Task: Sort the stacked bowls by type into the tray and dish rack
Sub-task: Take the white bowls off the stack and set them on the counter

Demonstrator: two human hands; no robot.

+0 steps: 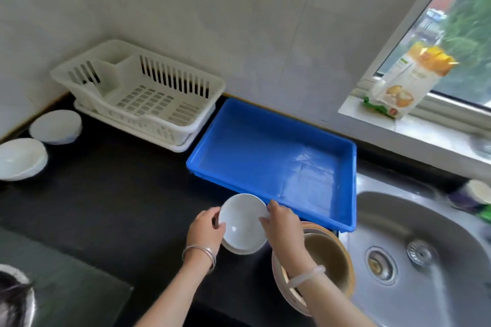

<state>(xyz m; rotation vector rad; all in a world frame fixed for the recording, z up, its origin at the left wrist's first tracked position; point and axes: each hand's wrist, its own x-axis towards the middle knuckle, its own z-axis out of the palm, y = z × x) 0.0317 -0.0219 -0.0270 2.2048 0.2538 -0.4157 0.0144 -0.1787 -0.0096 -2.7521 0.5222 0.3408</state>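
A stack of white bowls (243, 223) sits on the black counter just in front of the blue tray (255, 151). My left hand (206, 228) grips the top white bowl's left rim and my right hand (283, 223) grips its right rim. Under my right forearm stands a stack of tan bowls (329, 255), partly hidden. The blue tray holds nothing. The white dish rack (143, 93) stands at the back left against the wall, also with nothing in it.
Two white bowls (55, 126) (21, 158) rest at the counter's far left. A steel sink (425, 260) lies to the right. A food packet (406, 79) stands on the windowsill. A dark hob (66, 287) fills the near left.
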